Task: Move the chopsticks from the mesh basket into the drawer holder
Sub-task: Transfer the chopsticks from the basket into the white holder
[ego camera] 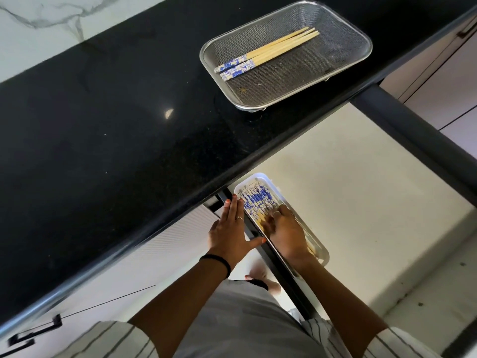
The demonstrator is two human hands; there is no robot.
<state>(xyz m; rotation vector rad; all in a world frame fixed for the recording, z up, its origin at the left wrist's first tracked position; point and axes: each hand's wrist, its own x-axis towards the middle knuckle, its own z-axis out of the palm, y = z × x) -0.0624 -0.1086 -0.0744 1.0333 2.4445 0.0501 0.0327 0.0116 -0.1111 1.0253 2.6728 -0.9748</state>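
A steel mesh basket (343,60) sits on the black countertop at the upper right. Inside it lie a few bamboo chopsticks (278,46) with blue-and-white patterned ends, side by side. Below the counter, a white drawer holder (258,178) rests in the pulled-out drawer and holds several matching chopsticks (255,202). My right hand (286,232) lies inside the holder, fingers pressed on the chopsticks there. My left hand (228,228) is flat with fingers spread, resting against the holder's left rim and the drawer side.
The black countertop (116,138) spans the left and middle. The drawer's pale floor (361,189) stretches right of the holder, bounded by a dark rail (413,130). White cabinet fronts with a black handle (33,332) lie lower left.
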